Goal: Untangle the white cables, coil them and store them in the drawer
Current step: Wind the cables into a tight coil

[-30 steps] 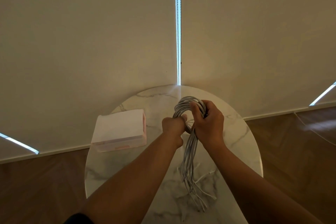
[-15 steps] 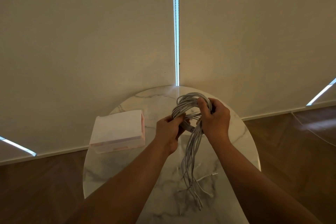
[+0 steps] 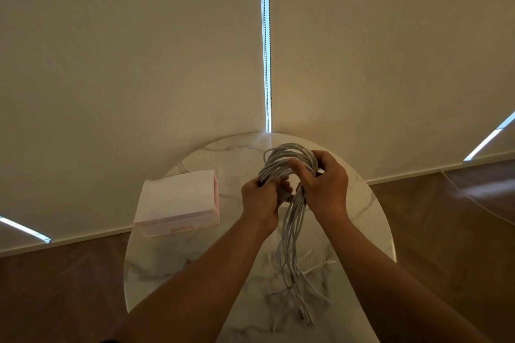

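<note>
Marble table (image 3: 167, 273), cream blinds (image 3: 125, 50), wood floor (image 3: 55, 292)

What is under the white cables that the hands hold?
The marble table, where loose ends of the white cables trail. The left hand and right hand grip the loop; forearms hide part of it.

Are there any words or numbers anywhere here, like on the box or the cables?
No words or numbers can be read here.
The box shows no label.
The cables and the table show no print that I can see.
</note>
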The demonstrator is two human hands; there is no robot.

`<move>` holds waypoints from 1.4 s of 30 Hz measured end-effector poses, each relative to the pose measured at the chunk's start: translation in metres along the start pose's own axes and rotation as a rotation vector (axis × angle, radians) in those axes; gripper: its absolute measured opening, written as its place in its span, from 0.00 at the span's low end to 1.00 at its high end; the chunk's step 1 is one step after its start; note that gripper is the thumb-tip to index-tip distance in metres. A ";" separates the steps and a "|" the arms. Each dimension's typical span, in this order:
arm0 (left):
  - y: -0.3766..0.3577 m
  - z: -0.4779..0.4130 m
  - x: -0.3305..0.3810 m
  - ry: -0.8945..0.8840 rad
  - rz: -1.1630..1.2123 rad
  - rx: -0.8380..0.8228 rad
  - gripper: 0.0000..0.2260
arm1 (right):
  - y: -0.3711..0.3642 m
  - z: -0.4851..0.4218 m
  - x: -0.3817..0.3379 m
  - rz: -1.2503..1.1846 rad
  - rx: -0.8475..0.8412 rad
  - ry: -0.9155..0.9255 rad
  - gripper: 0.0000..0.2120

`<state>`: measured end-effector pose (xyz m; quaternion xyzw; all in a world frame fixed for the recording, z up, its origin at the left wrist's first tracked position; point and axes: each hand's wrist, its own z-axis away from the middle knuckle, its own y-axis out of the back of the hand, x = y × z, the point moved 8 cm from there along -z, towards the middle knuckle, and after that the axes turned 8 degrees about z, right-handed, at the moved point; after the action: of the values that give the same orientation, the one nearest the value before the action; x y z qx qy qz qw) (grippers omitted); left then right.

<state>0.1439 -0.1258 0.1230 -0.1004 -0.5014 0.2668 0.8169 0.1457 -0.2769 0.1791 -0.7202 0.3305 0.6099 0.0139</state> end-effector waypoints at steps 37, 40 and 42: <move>-0.014 0.003 0.013 0.200 0.123 -0.633 0.16 | -0.019 0.000 0.002 -0.222 -0.218 -0.300 0.17; -0.024 0.013 0.014 0.247 0.252 -0.862 0.06 | -0.024 0.005 0.003 -0.177 -0.266 -0.292 0.14; -0.026 0.015 0.014 0.297 0.331 -0.924 0.08 | -0.027 0.010 -0.001 -0.203 -0.289 -0.271 0.16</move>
<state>0.1447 -0.1417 0.1526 -0.5659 -0.4231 0.1257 0.6964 0.1506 -0.2516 0.1668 -0.6557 0.1606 0.7375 0.0160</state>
